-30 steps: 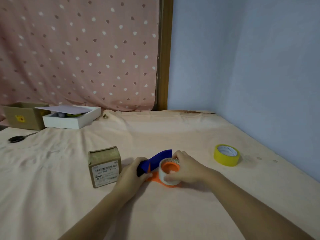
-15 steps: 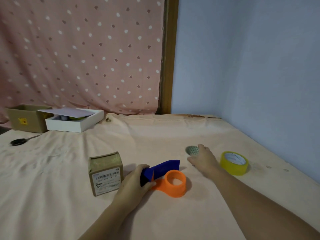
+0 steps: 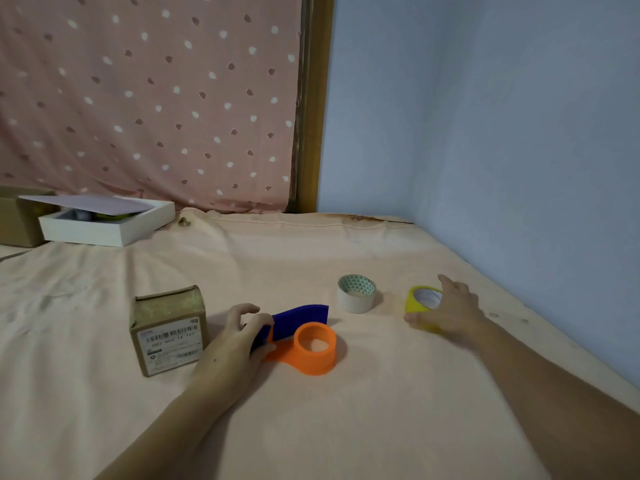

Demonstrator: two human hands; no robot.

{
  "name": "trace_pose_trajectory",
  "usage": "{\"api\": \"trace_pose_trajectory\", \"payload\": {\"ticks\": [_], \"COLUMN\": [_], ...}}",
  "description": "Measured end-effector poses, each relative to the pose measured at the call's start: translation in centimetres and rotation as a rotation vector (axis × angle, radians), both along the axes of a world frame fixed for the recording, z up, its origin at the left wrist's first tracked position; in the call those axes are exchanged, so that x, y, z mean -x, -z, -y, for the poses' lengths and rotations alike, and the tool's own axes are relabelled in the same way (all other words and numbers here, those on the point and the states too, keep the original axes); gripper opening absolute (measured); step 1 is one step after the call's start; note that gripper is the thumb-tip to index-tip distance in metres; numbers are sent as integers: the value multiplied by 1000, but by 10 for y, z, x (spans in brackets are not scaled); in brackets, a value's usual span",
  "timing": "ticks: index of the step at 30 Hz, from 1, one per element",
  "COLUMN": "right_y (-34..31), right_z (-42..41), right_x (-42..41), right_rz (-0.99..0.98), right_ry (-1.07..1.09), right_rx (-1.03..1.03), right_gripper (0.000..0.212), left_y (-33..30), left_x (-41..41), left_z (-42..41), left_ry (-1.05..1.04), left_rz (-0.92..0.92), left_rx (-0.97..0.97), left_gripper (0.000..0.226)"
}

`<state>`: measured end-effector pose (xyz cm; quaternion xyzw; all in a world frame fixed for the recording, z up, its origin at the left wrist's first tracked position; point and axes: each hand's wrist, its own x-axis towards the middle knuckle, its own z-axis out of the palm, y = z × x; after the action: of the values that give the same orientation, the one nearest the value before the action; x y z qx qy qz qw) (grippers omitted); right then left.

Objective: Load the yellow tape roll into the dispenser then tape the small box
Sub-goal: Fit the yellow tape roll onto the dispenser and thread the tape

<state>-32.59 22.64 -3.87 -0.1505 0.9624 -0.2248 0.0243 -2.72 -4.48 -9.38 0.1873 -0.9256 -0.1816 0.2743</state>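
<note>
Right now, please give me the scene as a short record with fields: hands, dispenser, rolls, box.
left hand: grips the blue part of the dispenser
right hand: closing around the yellow tape roll, roll on the cloth
dispenser hub: orange, empty
white tape roll: lies free between dispenser and yellow roll
small box: left of dispenser, untaped

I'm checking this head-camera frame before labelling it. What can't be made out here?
- Yellow tape roll: the right hand covers its near side, so the grip is unclear.
- Dispenser: the left hand hides its handle end.
- Small box: label print too small to read.
- White box: contents hidden by its lid.
- Brown box: cut off by the left edge.
</note>
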Motion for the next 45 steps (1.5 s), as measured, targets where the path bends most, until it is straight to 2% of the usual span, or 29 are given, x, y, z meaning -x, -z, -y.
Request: {"api": "trace_pose_trajectory", "payload": {"ticks": [3, 7, 11, 14, 18, 22, 27, 36, 39, 43, 45], "right_y": [13, 20, 10, -9, -31, -32, -9, 12, 20, 31, 32], "right_z": [-9, -9, 1, 14, 40, 67, 87, 89, 91, 91, 95], "right_x": [3, 6, -5, -25, -69, -114, -147, -154, -151, -150, -148], "right_rz": [77, 14, -18, -63, -81, -4, 14, -35, 14, 90, 112], "right_ry": [4, 23, -22, -112, -262, -435, -526, -532, -525, -587, -602], "right_rx": [118, 268, 321, 331, 362, 405, 372, 292, 257, 210, 202], "right_gripper": [150, 119, 118, 120, 133, 125, 122, 121, 120, 103, 112], "left_y": [2, 3, 4, 5, 5, 3, 5, 5, 4, 3, 2], "left_x": [0, 2, 3, 5, 5, 4, 4, 4, 3, 3, 3], "left_z": [1, 3, 7, 7, 7, 5, 6, 6, 5, 4, 4], "left_ry": [18, 38, 72, 85, 77, 78, 51, 48, 49, 55, 58], "left_rz": [-7, -6, -8, -20, -37, -39, -50, -52, -56, -55, -55], "left_rx": [28, 5, -49, -72, -102, -109, -102, -98, -87, -81, -85], "left_gripper": [35, 38, 42, 46, 50, 51, 54, 55, 54, 53, 53]}}
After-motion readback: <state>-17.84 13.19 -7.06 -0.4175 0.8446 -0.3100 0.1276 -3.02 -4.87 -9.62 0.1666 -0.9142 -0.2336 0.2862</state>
